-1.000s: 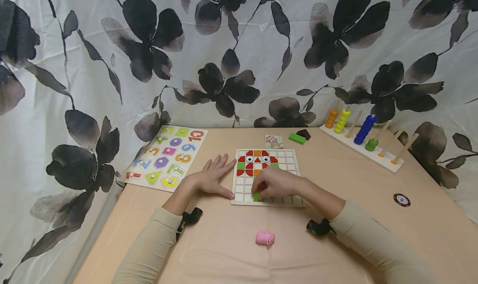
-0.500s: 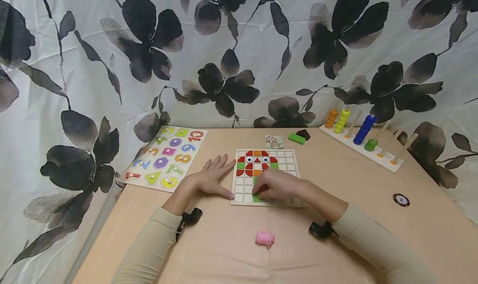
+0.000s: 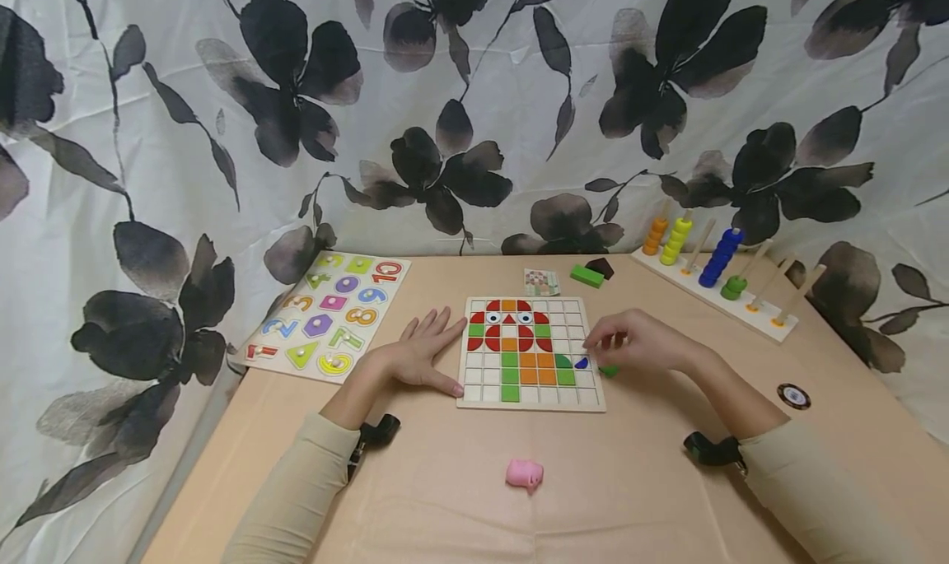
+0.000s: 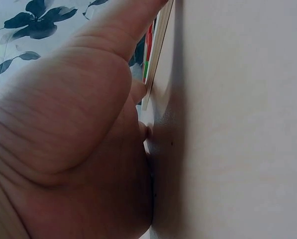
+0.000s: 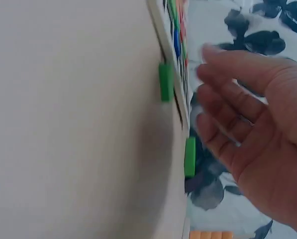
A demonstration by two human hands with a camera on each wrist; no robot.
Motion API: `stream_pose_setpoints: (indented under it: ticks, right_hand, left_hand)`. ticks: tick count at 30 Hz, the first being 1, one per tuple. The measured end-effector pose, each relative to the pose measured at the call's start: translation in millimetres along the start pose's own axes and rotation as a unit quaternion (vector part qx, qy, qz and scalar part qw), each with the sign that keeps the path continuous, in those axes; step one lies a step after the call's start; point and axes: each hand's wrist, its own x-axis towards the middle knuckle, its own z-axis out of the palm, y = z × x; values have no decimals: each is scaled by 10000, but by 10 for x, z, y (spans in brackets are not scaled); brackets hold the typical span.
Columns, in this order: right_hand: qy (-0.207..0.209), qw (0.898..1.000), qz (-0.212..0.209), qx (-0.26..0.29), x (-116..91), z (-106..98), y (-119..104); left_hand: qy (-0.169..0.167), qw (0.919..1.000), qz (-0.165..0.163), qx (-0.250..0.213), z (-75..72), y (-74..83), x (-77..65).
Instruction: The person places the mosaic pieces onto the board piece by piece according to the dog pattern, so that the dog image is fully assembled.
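A white grid board [image 3: 487, 375] lies on the table, bearing red, orange and green tiles set in a bird-like pattern with two eyes. My left hand [image 3: 418, 358] rests flat with spread fingers, its thumb and index finger touching the board's left edge. Past the right edge hovers my right hand [image 3: 638, 342], fingers loosely bent. In the right wrist view that hand [image 5: 257, 114] shows nothing between thumb and fingers. A small blue piece [image 3: 582, 363] lies in a right-hand cell. Beside the board sits a green piece [image 3: 610, 371], partly hidden under the right hand.
A number puzzle board [image 3: 319, 321] lies at the left. Behind the grid board are a picture card [image 3: 542, 282], a green block [image 3: 587, 276] and a dark piece [image 3: 600, 268]. A peg stand with rings [image 3: 715, 288], a round chip [image 3: 794, 396] and a pink toy [image 3: 525, 474] surround it.
My right hand has moved right, off the lower part of the board to just past its right edge, uncovering orange and green tiles and the blue piece. My left hand has stayed put.
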Motion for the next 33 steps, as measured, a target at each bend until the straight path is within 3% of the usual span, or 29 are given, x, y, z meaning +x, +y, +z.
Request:
stream_pose_setpoints:
  ticks: [7, 14, 20, 27, 33]
  right_hand:
    - [-357, 9987, 243, -273, -105, -10, 132]
    - [-184, 9990, 357, -199, -129, -84, 156]
    - [110, 9993, -119, 344, -15, -109, 23]
    - [-595, 9960, -479, 460, 157, 101, -278]
    - [-906, 9951, -370, 127, 209, 243, -392]
  left_hand:
    - [53, 10000, 37, 31, 5, -12, 6]
    - [53, 9999, 52, 95, 14, -18, 13]
    - [61, 9999, 62, 60, 4, -7, 6]
    - [66, 9999, 74, 64, 0, 3, 3]
    - [12, 10000, 18, 32, -5, 10, -8]
